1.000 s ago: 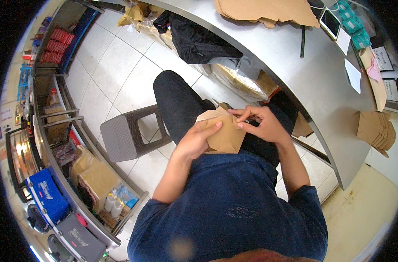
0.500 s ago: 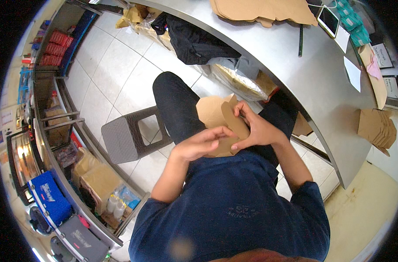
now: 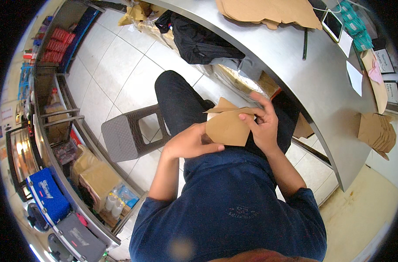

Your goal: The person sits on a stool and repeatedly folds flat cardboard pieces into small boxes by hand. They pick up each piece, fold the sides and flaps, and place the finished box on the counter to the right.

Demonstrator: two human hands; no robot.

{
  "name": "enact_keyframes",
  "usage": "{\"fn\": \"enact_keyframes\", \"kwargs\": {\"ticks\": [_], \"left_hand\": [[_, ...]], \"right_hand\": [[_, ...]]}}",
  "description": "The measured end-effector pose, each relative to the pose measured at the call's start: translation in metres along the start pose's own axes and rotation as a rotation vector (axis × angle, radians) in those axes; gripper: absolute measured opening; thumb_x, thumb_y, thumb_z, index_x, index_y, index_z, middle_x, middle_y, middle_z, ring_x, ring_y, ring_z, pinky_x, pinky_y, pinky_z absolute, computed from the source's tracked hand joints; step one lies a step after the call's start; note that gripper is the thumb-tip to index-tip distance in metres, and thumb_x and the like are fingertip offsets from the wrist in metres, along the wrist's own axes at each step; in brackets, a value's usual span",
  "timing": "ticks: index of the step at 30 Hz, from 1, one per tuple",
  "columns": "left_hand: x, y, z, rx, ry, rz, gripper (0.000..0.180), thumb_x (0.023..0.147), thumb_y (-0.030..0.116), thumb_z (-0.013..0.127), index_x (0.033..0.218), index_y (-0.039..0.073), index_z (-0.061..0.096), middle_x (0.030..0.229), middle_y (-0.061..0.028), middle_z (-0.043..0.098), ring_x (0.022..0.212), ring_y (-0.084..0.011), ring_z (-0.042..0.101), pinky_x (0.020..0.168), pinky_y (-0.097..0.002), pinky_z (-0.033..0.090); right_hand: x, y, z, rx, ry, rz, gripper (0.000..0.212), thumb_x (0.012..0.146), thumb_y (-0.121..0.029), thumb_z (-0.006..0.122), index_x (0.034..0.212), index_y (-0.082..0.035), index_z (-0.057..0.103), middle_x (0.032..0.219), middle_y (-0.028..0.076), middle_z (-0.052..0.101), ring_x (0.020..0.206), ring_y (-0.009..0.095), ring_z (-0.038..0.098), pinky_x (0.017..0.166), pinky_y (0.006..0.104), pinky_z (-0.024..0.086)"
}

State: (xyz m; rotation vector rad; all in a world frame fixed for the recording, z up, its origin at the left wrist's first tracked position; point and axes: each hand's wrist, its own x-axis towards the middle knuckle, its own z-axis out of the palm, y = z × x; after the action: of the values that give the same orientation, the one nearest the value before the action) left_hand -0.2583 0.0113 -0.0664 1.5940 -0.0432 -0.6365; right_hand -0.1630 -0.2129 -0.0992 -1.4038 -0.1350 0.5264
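Note:
A brown cardboard takeaway box (image 3: pixel 228 128), partly folded, is held above my lap with one broad panel facing up toward me. Its far flaps stand up and lean across the opening. My left hand (image 3: pixel 191 142) grips the lower left side, thumb along the near edge and the other fingers hidden behind the card. At the upper right, my right hand (image 3: pixel 263 124) pinches a flap, its thumb on the front face and the index finger stretched outward.
A steel table (image 3: pixel 290 56) curves along the right, bearing flat cardboard sheets (image 3: pixel 269 12), a phone (image 3: pixel 332 25) and a dark pencil-like stick (image 3: pixel 304 43). Stacked cardboard pieces (image 3: pixel 374 133) sit at its right end. A grey stool (image 3: pixel 131 133) stands left of my leg, near a loaded shelf (image 3: pixel 94 174).
The box has turned so that a broad panel now faces me. My left hand has moved left to its side; my right hand has shifted right and taken hold of a flap.

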Motion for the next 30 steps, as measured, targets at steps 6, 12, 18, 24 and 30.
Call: {"fn": "enact_keyframes", "kwargs": {"ticks": [6,12,18,24,30], "left_hand": [[0.014,-0.022,0.004,-0.658,0.405,-0.055,0.068,0.102,0.046,0.060,0.148,-0.003,0.045,0.139,-0.0128,0.059,0.126,-0.0205,0.056,0.105,-0.0370,0.045],[0.029,-0.017,0.019,-0.539,0.611,-0.084,0.046,0.104,0.033,0.063,0.131,-0.003,0.060,0.118,-0.0090,0.070,0.104,-0.0158,0.066,0.092,-0.0309,0.052],[0.035,-0.010,0.034,-0.417,0.668,-0.030,0.043,0.106,0.032,0.060,0.126,-0.005,0.063,0.110,-0.0089,0.071,0.100,-0.0139,0.067,0.084,-0.0285,0.054],[0.036,-0.008,0.031,-0.852,0.661,-0.028,0.043,0.108,0.030,0.054,0.132,-0.005,0.057,0.123,-0.0136,0.067,0.108,-0.0206,0.068,0.092,-0.0362,0.057],[0.038,-0.013,0.032,-1.009,0.599,-0.026,0.044,0.109,0.029,0.051,0.137,-0.005,0.051,0.132,-0.0162,0.062,0.119,-0.0253,0.064,0.097,-0.0423,0.057]], "right_hand": [[-0.004,0.017,0.001,-0.516,-0.303,-0.578,0.011,0.080,-0.003,0.078,0.090,-0.007,0.076,0.123,0.014,0.071,0.127,0.035,0.062,0.114,0.0485,0.042],[-0.007,0.024,0.001,-0.580,-0.157,-0.455,0.008,0.085,-0.008,0.078,0.092,-0.005,0.077,0.150,0.021,0.051,0.139,0.034,0.051,0.114,0.0440,0.042],[0.000,0.041,0.008,-0.197,-0.051,-0.051,0.015,0.088,-0.012,0.080,0.090,0.001,0.073,0.145,0.020,0.052,0.130,0.028,0.058,0.104,0.0398,0.053],[-0.001,0.037,0.021,-0.081,0.003,-0.074,0.013,0.091,-0.002,0.074,0.082,0.003,0.066,0.143,0.018,0.049,0.124,0.022,0.059,0.100,0.0351,0.056],[-0.002,0.034,0.015,-0.044,-0.026,-0.075,0.016,0.091,0.001,0.073,0.079,0.002,0.062,0.144,0.019,0.049,0.129,0.023,0.055,0.100,0.0371,0.056]]}}
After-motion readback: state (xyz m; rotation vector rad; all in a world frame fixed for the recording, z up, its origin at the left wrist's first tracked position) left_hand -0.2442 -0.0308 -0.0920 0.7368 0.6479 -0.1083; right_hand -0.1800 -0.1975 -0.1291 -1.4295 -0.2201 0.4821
